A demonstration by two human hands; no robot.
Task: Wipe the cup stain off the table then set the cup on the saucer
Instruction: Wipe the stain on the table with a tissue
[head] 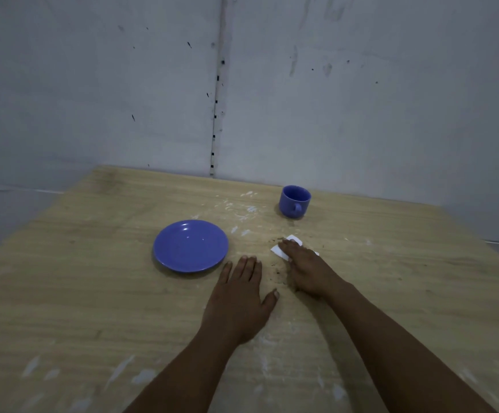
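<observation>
The scene is dim and flat, with a cool blue-grey cast over the wall and muted colour on the bench. Small white highlights sit on the saucer, just behind its centre, so light falls from above and beyond it. Soft, short shadows lie under the saucer's near rim and close around both forearms. The cup, behind and right of the saucer, has a faint shadow at its base. Wide-angle distortion bends the bench edges far left and right of the saucer. Detail is soft and slightly smeared throughout, with grain in the dark areas.
</observation>
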